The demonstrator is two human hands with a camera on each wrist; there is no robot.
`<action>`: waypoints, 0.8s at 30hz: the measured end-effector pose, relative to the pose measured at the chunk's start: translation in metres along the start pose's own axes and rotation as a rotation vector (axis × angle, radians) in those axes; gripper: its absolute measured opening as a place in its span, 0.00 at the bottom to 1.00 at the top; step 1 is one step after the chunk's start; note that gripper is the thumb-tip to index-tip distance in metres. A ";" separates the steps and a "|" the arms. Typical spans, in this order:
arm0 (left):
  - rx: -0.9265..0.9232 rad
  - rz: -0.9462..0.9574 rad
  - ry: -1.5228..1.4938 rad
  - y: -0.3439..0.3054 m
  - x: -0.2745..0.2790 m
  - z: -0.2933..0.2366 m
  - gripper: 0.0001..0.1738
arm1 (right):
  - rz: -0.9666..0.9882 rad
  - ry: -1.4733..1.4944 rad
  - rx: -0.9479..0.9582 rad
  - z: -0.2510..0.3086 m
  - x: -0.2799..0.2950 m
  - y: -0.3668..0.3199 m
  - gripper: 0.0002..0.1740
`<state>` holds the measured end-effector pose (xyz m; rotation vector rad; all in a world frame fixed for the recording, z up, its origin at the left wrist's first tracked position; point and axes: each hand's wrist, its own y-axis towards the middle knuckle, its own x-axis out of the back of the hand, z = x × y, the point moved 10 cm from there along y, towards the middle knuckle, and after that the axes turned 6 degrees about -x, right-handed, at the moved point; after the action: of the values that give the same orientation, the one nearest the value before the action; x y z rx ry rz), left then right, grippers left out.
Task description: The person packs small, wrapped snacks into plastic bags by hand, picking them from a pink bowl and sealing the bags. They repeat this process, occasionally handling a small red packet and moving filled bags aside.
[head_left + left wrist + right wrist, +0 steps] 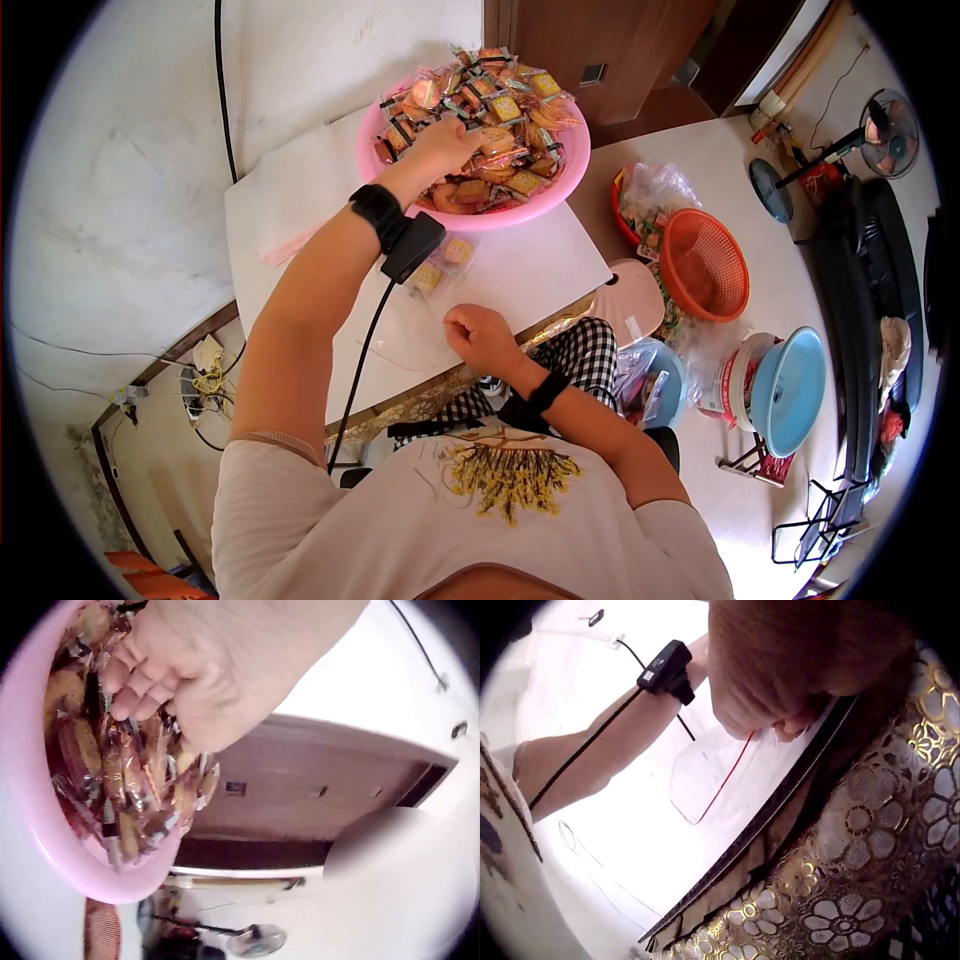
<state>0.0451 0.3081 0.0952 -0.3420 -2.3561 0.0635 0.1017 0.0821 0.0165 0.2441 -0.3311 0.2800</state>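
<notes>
Wrapped snacks (505, 107) are heaped in a pink basin (575, 180). My left hand (440, 150) is over the near left part of the heap; its fingers bend loosely down toward the wrapped snacks (135, 776) in the left wrist view, with no packet visible in them. The right hand (482, 338), low at the table's near edge, has its fingers curled. From the right wrist, this hand (795, 675) pinches the edge of a clear plastic bag (705, 776) with a red line. Two wrapped yellow snacks (458, 250) lie between the basin and my right hand.
The white table (545, 262) has a patterned cloth (847, 832) along its near edge. Right of it are an orange basket (705, 265), a pink stool (628, 300), a blue basin (790, 390) and a fan (888, 135). A black cable (360, 375) hangs from my left wrist.
</notes>
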 end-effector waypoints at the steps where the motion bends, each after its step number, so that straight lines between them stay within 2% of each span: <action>1: 0.004 -0.006 0.141 0.008 0.000 -0.001 0.32 | -0.003 0.000 0.007 0.001 0.001 0.000 0.03; 2: -0.070 -0.094 0.152 0.013 0.003 -0.009 0.39 | -0.006 0.000 0.014 0.004 0.002 0.000 0.03; 5: -0.144 -0.146 0.350 0.017 0.001 -0.024 0.43 | -0.009 -0.001 0.029 0.005 0.002 0.000 0.03; 11: -0.145 -0.226 0.188 0.029 -0.006 -0.017 0.42 | -0.028 -0.010 0.070 0.008 0.003 -0.001 0.03; 14: -0.083 -0.205 0.111 0.029 -0.009 -0.009 0.32 | -0.041 -0.009 0.068 0.010 0.004 -0.001 0.03; 17: -0.097 -0.167 -0.545 0.006 -0.013 -0.002 0.20 | -0.042 -0.019 0.057 0.011 0.005 -0.002 0.03; 18: -0.009 -0.139 -0.570 -0.006 -0.013 0.005 0.11 | -0.040 -0.022 0.055 0.011 0.005 -0.002 0.03; 22: -0.144 -0.100 -0.822 -0.079 0.011 0.008 0.11 | -0.051 0.010 0.006 0.003 0.002 -0.002 0.03; 24: -0.132 -0.178 -0.832 -0.134 0.030 0.019 0.13 | -0.090 -0.019 0.052 0.006 0.005 -0.001 0.02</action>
<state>-0.0189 0.1885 0.1213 -0.1786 -3.2156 -0.0463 0.1046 0.0802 0.0232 0.3119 -0.3312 0.1973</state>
